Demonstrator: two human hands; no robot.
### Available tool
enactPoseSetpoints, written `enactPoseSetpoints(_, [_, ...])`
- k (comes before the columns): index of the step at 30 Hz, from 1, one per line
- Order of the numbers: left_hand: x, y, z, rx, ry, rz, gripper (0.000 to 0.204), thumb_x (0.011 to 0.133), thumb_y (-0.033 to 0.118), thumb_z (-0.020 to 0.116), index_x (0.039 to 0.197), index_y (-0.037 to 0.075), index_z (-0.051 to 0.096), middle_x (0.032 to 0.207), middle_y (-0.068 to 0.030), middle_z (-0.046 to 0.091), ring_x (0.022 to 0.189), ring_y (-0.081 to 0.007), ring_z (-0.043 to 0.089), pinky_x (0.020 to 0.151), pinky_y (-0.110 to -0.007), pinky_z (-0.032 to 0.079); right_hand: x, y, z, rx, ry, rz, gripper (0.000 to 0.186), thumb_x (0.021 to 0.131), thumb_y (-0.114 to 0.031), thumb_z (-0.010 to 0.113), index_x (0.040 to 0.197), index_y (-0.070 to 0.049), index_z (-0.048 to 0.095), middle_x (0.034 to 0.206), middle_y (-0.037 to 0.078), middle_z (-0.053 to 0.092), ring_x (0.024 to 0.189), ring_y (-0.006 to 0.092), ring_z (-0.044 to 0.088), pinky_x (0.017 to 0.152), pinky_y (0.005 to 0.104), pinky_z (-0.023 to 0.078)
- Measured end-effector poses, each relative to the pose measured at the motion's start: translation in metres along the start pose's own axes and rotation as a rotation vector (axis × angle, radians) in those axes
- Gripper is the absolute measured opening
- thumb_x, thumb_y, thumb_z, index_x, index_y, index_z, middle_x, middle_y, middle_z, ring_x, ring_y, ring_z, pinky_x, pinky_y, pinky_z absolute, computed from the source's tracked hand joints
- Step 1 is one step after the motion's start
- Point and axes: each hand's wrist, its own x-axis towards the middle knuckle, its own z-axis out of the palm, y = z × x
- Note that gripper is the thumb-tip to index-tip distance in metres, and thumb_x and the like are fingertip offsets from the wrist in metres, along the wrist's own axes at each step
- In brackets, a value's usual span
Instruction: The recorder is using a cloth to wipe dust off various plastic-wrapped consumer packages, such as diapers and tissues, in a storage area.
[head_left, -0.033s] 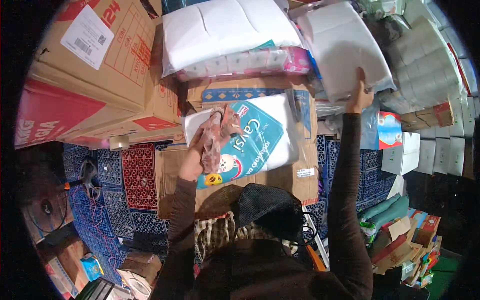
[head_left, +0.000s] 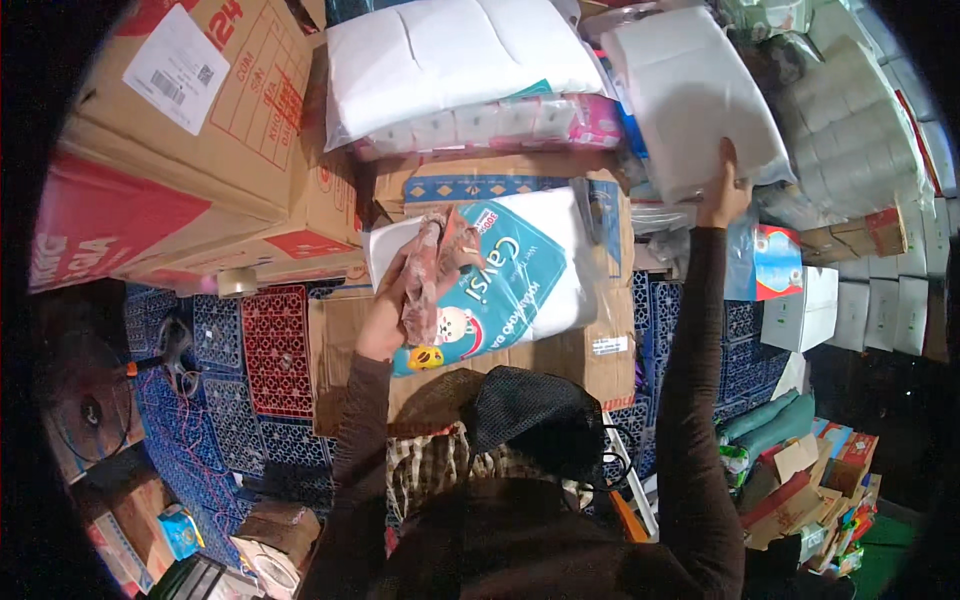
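Note:
My left hand (head_left: 383,322) is closed round a crumpled, reddish-brown sheet of thin material (head_left: 425,285); whether it is cloth or plastic I cannot tell. It rests over the left part of a clear-wrapped white wipes pack (head_left: 535,260) with a teal label and cartoon animals. This pack lies on a brown cardboard box (head_left: 345,370). Stretched out to the far right, my right hand (head_left: 722,200) grips the near edge of a plain white pack in clear plastic (head_left: 695,100). Its thumb lies on top, and the other fingers are mostly hidden.
A big white pack (head_left: 460,60) sits on pink-wrapped rolls (head_left: 480,128) at the back. Tall cartons (head_left: 240,100) stand at the left, with a tape roll (head_left: 238,283) beside them. More wrapped rolls (head_left: 855,130) and white boxes (head_left: 802,305) are at the right. Blue plastic mats (head_left: 230,415) cover the floor.
My right hand and the plain white pack have shifted very slightly to the right. The left hand and the teal-labelled pack stay nearly in place.

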Motion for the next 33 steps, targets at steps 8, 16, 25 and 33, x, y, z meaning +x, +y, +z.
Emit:
enactPoseSetpoints(8, [0.002, 0.0, -0.002, -0.088, -0.04, -0.009, 0.056, 0.091, 0.024, 0.061, 0.139, 0.007, 0.038, 0.143, -0.0085, 0.04, 0.129, -0.0227, 0.043, 0.11, -0.045, 0.038, 0.106, 0.045, -0.051, 0.125, -0.357, 0.445, 0.053, 0.082, -0.027, 0.064, 0.13, -0.007, 0.053, 0.127, 0.014, 0.049, 0.107, 0.0195, 0.052, 0.078, 0.0333, 0.046])
enactPoseSetpoints(16, [0.0, 0.002, -0.001, -0.087, -0.068, -0.02, 0.064, 0.09, 0.03, 0.062, 0.141, 0.004, 0.033, 0.142, -0.0114, 0.041, 0.126, -0.0253, 0.048, 0.109, -0.044, 0.039, 0.131, 0.027, -0.055, 0.052, -0.234, 0.691, 0.044, 0.087, -0.04, 0.06, 0.12, -0.013, 0.051, 0.105, 0.006, 0.058, 0.094, 0.0213, 0.058, 0.075, 0.0371, 0.048])
enactPoseSetpoints(25, [0.002, 0.002, 0.001, -0.124, -0.05, -0.04, 0.063, 0.093, 0.028, 0.059, 0.143, 0.004, 0.031, 0.144, -0.0118, 0.039, 0.126, -0.0264, 0.047, 0.109, -0.045, 0.039, 0.098, 0.018, -0.036, 0.13, -0.331, 0.551, 0.047, 0.086, -0.043, 0.063, 0.119, -0.01, 0.057, 0.104, 0.007, 0.059, 0.089, 0.0211, 0.059, 0.067, 0.039, 0.049])
enactPoseSetpoints(33, [0.004, 0.001, -0.004, -0.109, -0.079, -0.023, 0.061, 0.093, 0.027, 0.057, 0.144, 0.005, 0.031, 0.146, -0.0101, 0.037, 0.129, -0.0265, 0.044, 0.111, -0.048, 0.035, 0.042, -0.022, -0.009, 0.083, -0.304, 0.589, 0.058, 0.075, -0.046, 0.074, 0.116, -0.008, 0.06, 0.105, 0.006, 0.057, 0.09, 0.0233, 0.059, 0.068, 0.0405, 0.052])
